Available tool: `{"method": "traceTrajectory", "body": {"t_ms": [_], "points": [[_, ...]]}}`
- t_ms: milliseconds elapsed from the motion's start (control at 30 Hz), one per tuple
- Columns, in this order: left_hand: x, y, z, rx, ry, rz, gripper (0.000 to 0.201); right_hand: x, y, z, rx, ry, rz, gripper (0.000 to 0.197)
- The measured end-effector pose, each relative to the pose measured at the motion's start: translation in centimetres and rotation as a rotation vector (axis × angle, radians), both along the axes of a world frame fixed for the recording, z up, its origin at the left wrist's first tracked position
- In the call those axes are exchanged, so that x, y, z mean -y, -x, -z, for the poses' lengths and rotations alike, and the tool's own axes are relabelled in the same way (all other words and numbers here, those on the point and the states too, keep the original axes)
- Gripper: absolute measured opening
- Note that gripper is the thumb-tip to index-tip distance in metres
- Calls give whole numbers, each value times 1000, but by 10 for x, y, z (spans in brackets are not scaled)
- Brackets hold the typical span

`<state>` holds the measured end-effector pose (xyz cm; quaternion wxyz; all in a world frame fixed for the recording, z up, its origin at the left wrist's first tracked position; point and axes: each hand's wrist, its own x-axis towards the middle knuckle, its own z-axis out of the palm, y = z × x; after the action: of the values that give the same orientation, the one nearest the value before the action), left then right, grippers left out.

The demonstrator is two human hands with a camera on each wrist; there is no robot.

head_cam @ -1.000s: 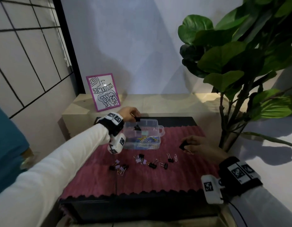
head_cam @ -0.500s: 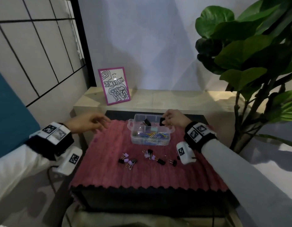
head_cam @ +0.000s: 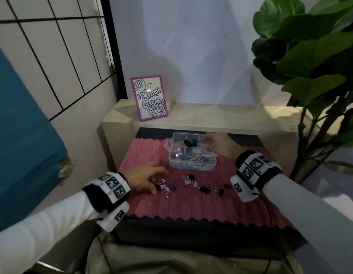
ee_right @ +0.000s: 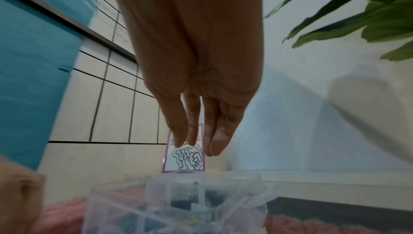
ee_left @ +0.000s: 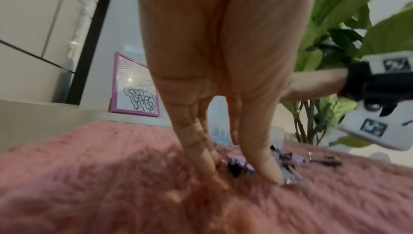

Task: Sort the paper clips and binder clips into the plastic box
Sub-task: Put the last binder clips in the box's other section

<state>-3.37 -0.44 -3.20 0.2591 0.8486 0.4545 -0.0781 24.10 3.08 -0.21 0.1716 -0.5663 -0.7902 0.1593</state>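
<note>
The clear plastic box [head_cam: 191, 166] stands at the back of the pink mat [head_cam: 191, 204]. Coloured paper clips [head_cam: 193, 158] fill its front compartment and black binder clips [head_cam: 188, 143] lie in a rear one. My right hand [head_cam: 208, 143] hovers over the box's right rear corner, its straight fingers [ee_right: 214, 149] holding nothing above the box [ee_right: 178, 211]. My left hand [head_cam: 159, 181] reaches down onto the left cluster of purple and black binder clips [head_cam: 166, 188]. Its thumb and fingertips [ee_left: 210, 170] touch the mat either side of a clip [ee_left: 236, 166].
More binder clips lie in a row on the mat: a purple group [head_cam: 191, 180] and black ones [head_cam: 204, 189] toward the right. A pink-framed picture [head_cam: 149, 97] leans on the wooden ledge behind. A large leafy plant [head_cam: 310, 56] stands at the right.
My right hand has let go of the black binder clip it held over the box and now has straight fingers. My left hand moved from the mat's far left edge to the left clip cluster.
</note>
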Motion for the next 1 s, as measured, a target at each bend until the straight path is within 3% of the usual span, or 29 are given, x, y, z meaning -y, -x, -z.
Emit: {"method": "traceTrajectory", "body": {"t_ms": [100,233,433,533,667,767,900,1000], "points": [[-3,-13,3,-108,-43,55,63,22,-4,-2,-57,-63,-92,20],[-10,-22,1,-128,-75,135,50,51,-13,1,-66,-56,-179,12],[-17,-19,2,-90,-80,147,24,75,-23,28,166,301,-155,15],[-19,-12,4,26,10,54,15,80,-20,40,251,270,-111,29],[-21,-2,2,230,209,-82,11,87,-18,50,218,200,-97,15],[-21,7,-4,425,327,-223,10,86,-24,50,87,259,-63,17],[-23,20,-8,751,510,-483,28,83,-33,45,-190,317,107,6],[-25,27,-6,978,723,-693,29,75,-32,44,-51,219,145,6]]}}
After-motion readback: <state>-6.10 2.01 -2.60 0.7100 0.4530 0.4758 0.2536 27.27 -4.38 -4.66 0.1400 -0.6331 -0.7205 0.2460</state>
